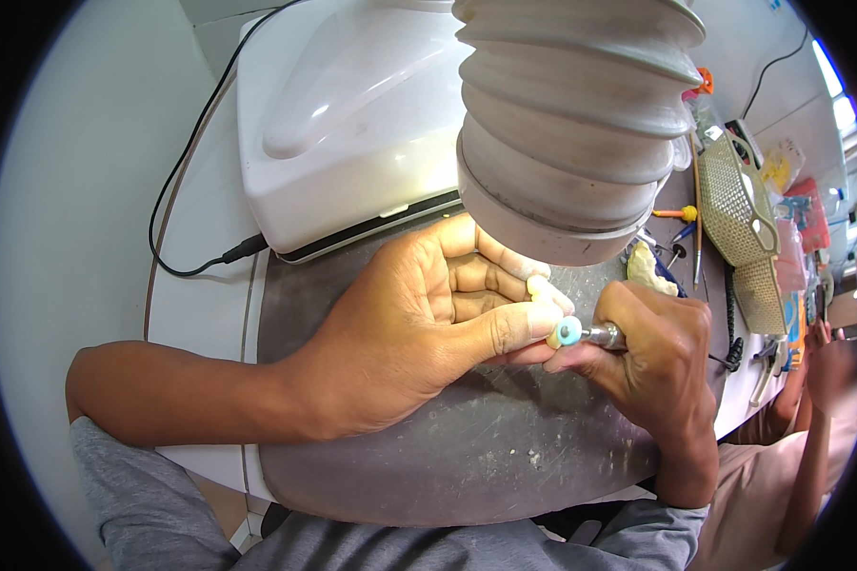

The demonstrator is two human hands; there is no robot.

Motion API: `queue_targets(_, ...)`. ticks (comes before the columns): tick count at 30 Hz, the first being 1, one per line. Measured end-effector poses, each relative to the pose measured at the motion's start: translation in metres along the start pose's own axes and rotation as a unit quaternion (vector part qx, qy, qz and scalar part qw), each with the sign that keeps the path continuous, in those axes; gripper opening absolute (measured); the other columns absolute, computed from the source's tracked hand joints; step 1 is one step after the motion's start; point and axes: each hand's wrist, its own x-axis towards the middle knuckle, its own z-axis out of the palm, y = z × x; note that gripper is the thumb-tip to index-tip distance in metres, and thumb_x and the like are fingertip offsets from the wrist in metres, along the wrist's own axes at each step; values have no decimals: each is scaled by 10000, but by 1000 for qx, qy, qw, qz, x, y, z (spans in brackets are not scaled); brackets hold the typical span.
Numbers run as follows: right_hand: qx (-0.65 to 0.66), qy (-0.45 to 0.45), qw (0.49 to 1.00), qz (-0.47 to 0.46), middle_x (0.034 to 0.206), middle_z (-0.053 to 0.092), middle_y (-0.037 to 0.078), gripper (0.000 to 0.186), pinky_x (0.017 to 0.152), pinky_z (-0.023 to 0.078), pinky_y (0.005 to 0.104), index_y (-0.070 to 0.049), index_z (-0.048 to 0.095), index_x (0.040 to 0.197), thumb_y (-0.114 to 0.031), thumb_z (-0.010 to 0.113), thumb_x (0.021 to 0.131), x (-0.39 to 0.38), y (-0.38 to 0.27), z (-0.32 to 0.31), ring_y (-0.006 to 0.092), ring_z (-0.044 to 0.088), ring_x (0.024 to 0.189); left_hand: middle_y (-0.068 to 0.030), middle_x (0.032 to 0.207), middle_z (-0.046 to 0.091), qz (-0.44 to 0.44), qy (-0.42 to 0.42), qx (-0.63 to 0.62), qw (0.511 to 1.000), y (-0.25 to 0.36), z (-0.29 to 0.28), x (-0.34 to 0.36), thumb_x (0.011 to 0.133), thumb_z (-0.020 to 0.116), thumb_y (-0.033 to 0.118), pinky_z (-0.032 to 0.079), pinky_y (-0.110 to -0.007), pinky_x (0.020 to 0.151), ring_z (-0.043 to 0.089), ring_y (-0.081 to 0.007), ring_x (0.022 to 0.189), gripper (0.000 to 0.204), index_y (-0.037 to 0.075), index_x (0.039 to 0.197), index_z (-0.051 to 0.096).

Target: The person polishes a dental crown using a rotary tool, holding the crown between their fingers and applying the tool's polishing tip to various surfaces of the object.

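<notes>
My left hand point(419, 309) lies palm up over the grey work mat, its thumb and fingers closed on a small pale yellow piece point(544, 290) that looks like a dental part. Thumb and fingers cover much of it, so its full shape is hidden. From the right, my right hand point(659, 357) grips a metal rotary handpiece point(606, 336) that points left. A light blue round grinding tip point(568, 330) on its end sits at my left thumb tip, against or just beside the pale piece; contact cannot be told.
Just above the hands hangs a wide ribbed white hose point(576, 133). A white machine point(352, 162) with a black cable point(176, 257) stands at the far left. Beyond my right hand are an off-white lump point(647, 270), small tools and a woven basket point(736, 205). Another person point(781, 476) sits at right.
</notes>
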Motion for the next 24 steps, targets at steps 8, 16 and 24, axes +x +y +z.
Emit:
queue_targets(8,-23,-1,999,48,488,419,43,557,400,367,345,-74,428,580,-506,766,679,0,-4,-4,222,458,397,-187,1127,594,26,31,24,999,1,3,-1,856,613,-40,522,-304,907,607,-199,1040,461,-86,1261,396)
queue_targets(16,-31,-15,997,68,487,455,52,544,398,364,351,-68,444,574,-492,760,704,0,-5,-1,219,459,391,-181,1129,593,48,37,34,998,-3,3,-1,823,652,-43,497,-318,942,580,-216,1093,497,-79,1251,403)
queue_targets(24,-33,-15,997,68,493,460,56,539,400,368,354,-68,443,578,-486,756,710,0,-6,-1,227,463,393,-152,1111,600,46,23,52,997,-2,1,-1,819,675,-13,497,-303,912,587,-188,1053,466,-61,1221,444)
